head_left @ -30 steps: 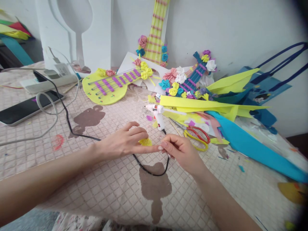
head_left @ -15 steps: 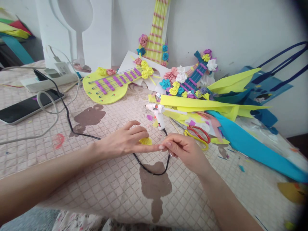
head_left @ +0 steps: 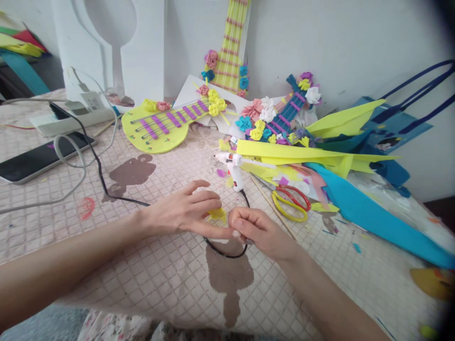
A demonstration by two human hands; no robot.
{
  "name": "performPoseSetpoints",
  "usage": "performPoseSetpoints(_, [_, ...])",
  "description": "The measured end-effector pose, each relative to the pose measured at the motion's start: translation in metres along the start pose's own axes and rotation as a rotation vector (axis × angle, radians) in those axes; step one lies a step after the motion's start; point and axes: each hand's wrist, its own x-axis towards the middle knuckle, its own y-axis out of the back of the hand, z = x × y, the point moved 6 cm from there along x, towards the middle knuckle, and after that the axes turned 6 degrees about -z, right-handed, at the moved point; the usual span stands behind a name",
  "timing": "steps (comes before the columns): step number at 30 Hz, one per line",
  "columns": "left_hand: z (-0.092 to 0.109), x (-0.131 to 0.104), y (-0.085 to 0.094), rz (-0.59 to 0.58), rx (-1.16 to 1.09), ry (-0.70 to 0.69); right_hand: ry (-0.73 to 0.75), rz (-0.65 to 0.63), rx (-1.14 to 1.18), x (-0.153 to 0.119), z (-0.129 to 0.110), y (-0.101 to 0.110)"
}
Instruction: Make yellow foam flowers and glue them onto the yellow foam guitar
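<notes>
My left hand [head_left: 192, 208] is palm down above the table, with one finger stretched toward my right hand. A small yellow crepe paper flower [head_left: 217, 214] shows partly under its curled fingers, which seem to hold it; the grip is hidden. My right hand [head_left: 254, 229] is closed, thumb and fingers pinching at the tip of that stretched left finger. Whether anything small is in the pinch is hidden. Just beyond my hands lies a white glue gun [head_left: 232, 170], nozzle to the left, with its black cord [head_left: 227, 256] looping beneath them.
Scissors [head_left: 291, 203] and a wooden stick [head_left: 273, 203] lie right of the glue gun. Strips of yellow and blue crepe paper [head_left: 366, 213] spread rightward. A yellow paper guitar [head_left: 156, 132] rests behind. Leftward are a phone [head_left: 42, 158] and a power strip [head_left: 71, 121].
My right hand has shifted left and slightly toward me, uncovering more of the scissors and stick. The stretched left finger has dipped, and the yellow flower has moved slightly right and nearer.
</notes>
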Motion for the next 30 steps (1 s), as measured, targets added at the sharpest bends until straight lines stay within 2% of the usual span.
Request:
performPoseSetpoints(3, [-0.001,-0.001,-0.001,-0.008,0.011,0.001,-0.015,-0.001,0.138,0.003,0.009,-0.003])
performPoseSetpoints(6, [-0.001,-0.001,-0.001,-0.009,0.006,0.007,-0.027,0.032,0.142,0.005,0.015,-0.003])
performPoseSetpoints(9, [0.0,0.0,0.001,-0.001,-0.018,0.005,-0.028,0.081,0.037,0.006,0.014,-0.001])
performPoseSetpoints(11, [-0.001,0.0,0.002,-0.007,-0.036,0.009,-0.007,0.147,-0.117,0.005,0.008,0.003])
performPoseSetpoints(13, [-0.003,-0.001,0.001,-0.02,-0.071,0.031,0.029,0.291,-0.339,-0.001,-0.003,0.015])
performPoseSetpoints(17, [-0.012,-0.003,-0.005,-0.063,-0.246,0.124,0.113,0.711,-0.873,-0.022,-0.028,0.054])
performPoseSetpoints(18, [-0.015,-0.004,-0.006,-0.054,-0.291,0.158,0.105,0.762,-0.962,-0.026,-0.029,0.063])
performPoseSetpoints(23, [-0.031,-0.012,-0.016,0.002,-0.531,0.404,0.026,0.72,-1.055,-0.032,-0.021,0.102])
performPoseSetpoints(25, [-0.034,-0.015,-0.021,-0.01,-0.644,0.485,-0.023,0.704,-1.1,-0.036,-0.02,0.112])
performPoseSetpoints(30, [-0.037,-0.019,-0.03,-0.057,-0.838,0.617,-0.265,0.673,-1.234,-0.042,-0.009,0.127])
